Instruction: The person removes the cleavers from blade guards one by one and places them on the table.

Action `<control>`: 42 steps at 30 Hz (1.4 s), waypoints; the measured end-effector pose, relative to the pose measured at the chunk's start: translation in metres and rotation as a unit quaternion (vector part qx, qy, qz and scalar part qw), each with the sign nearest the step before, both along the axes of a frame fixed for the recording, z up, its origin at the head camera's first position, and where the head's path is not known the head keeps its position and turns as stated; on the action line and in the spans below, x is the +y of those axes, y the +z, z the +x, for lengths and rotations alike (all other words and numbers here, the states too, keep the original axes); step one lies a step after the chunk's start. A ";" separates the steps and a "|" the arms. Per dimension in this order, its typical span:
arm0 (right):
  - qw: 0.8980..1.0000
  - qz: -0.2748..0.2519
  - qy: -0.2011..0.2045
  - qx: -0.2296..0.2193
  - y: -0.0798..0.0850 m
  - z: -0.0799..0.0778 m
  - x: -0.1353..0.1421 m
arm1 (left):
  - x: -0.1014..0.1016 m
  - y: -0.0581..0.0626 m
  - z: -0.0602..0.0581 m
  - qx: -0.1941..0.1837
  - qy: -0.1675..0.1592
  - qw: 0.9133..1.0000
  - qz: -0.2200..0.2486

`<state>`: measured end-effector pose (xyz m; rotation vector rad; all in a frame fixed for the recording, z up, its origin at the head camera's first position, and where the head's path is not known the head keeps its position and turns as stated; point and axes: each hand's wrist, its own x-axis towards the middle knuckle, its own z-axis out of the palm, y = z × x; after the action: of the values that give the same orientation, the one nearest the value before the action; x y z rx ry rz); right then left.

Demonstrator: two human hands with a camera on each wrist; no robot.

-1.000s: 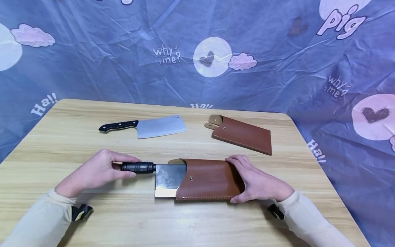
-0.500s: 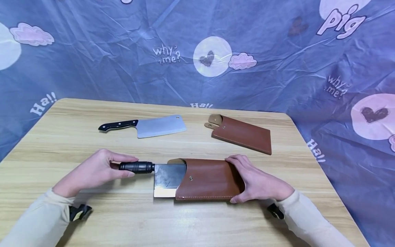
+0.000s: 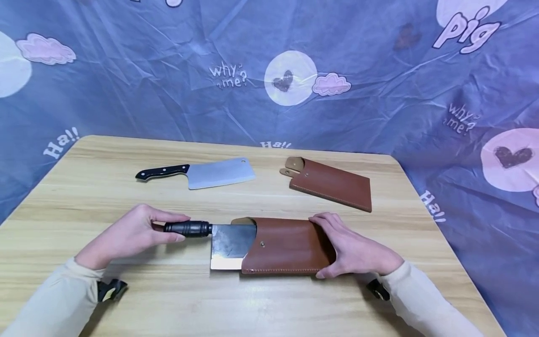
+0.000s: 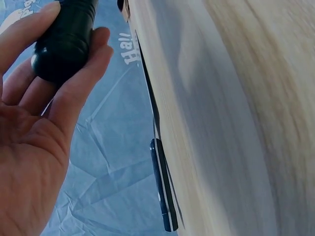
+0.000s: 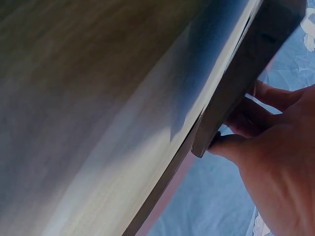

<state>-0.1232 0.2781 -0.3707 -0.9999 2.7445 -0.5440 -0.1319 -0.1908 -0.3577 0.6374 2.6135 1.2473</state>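
Observation:
In the head view, a broad-bladed cleaver lies partly inside a brown leather sheath; the front of its blade is hidden there. My left hand pinches the cleaver's black handle between thumb and fingers. The left wrist view shows the rounded handle end between the fingers. At the sheath's closed right end, my right hand grips it, thumb on the near edge and fingers on the far edge. In the right wrist view the thumb and fingers touch the sheath's dark edge.
A second cleaver with a riveted black handle lies farther back on the wooden table. To its right is another brown leather sheath with a tan strap. A blue printed cloth hangs behind the table.
Slightly more of the blade shows outside the sheath, as the cleaver and sheath have shifted a little apart. Both hands keep their hold; the second cleaver and sheath stay put.

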 end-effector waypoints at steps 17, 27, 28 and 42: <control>1.000 -0.003 -0.004 -0.005 -0.005 0.000 0.002 | 0.000 -0.001 0.001 -0.003 0.019 1.000 0.002; 1.000 0.004 -0.012 -0.010 -0.003 0.000 0.002 | -0.002 -0.003 -0.002 -0.011 0.031 0.999 -0.009; 1.000 0.006 -0.012 -0.010 -0.002 0.000 0.002 | -0.002 -0.003 -0.003 -0.010 0.030 0.999 -0.009; 1.000 0.003 -0.016 -0.007 -0.003 0.000 0.003 | -0.004 0.000 -0.004 -0.018 0.016 1.000 -0.020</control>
<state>-0.1230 0.2815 -0.3735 -0.9480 2.7523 -0.5446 -0.1362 -0.1947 -0.3578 0.5645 2.6221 1.2013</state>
